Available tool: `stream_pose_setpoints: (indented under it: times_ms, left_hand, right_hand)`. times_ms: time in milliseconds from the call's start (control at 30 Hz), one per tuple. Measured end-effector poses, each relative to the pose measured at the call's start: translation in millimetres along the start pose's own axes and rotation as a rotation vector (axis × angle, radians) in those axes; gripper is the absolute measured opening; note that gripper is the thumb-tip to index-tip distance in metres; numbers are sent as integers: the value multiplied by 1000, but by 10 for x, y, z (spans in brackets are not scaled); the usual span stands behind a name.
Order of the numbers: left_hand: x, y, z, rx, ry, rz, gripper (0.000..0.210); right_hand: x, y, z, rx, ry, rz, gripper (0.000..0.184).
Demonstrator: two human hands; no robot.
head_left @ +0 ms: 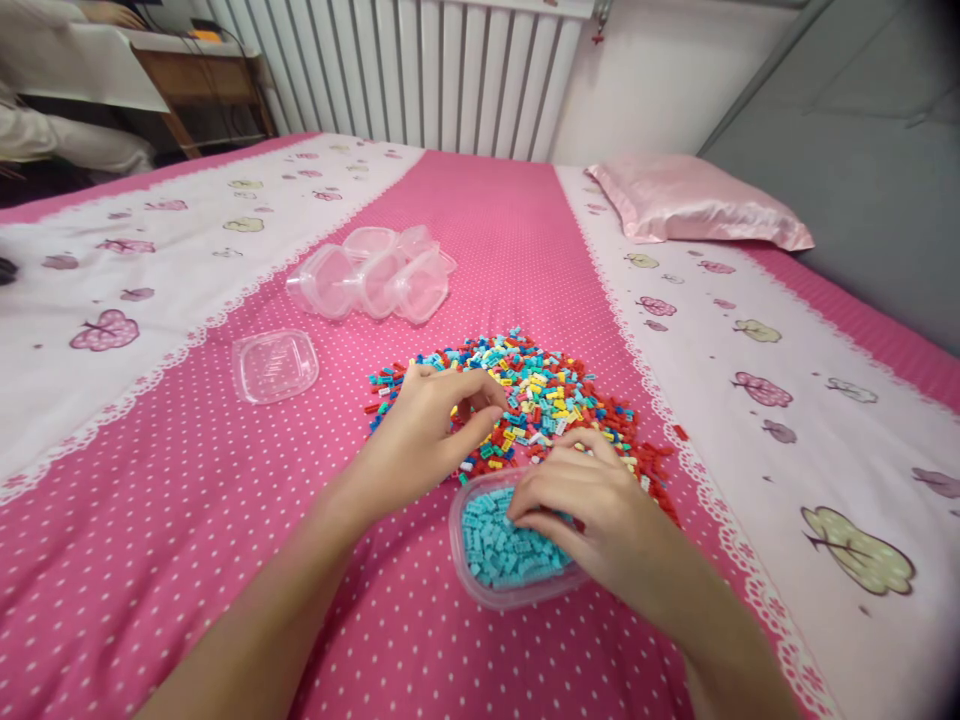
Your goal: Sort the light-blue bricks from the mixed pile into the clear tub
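Note:
A mixed pile of small plastic building bricks (555,385) in red, blue, yellow, turquoise and white lies on the bed. My left hand (435,420) is over the pile's near left side, its fingers curled and thumb tip close to the index finger; anything pinched there is hidden. Just in front stands a clear plastic container (480,592), holding many turquoise bricks (499,545). Over its right side is my right hand (592,490), thumb and index finger drawn together low above the turquoise bricks. What sits between those fingertips, I cannot make out.
Several clear containers (375,275) lie grouped beyond the pile, to the left. Nearer is a single clear lid (276,367). A pink pillow (697,200) rests at the far right, and a radiator (420,70) lines the wall. Another person (60,130) sits by a desk at upper left.

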State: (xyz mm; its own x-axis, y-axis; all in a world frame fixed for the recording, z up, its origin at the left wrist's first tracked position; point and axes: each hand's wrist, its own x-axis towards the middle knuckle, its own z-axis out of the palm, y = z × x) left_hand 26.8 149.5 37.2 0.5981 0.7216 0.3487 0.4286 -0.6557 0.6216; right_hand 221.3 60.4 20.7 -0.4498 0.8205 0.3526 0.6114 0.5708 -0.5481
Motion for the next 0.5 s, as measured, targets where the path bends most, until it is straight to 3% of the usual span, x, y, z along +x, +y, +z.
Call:
stream_pose_setpoints:
  times_ms: [233, 500]
  left_hand:
    - [-6, 14, 36, 37, -52, 3, 13]
    - [-3, 7, 35, 46, -56, -2, 12]
  right_hand:
    - [-19, -31, 78, -38, -144, -33, 13]
    - [-8, -6, 97, -170, -169, -43, 16]
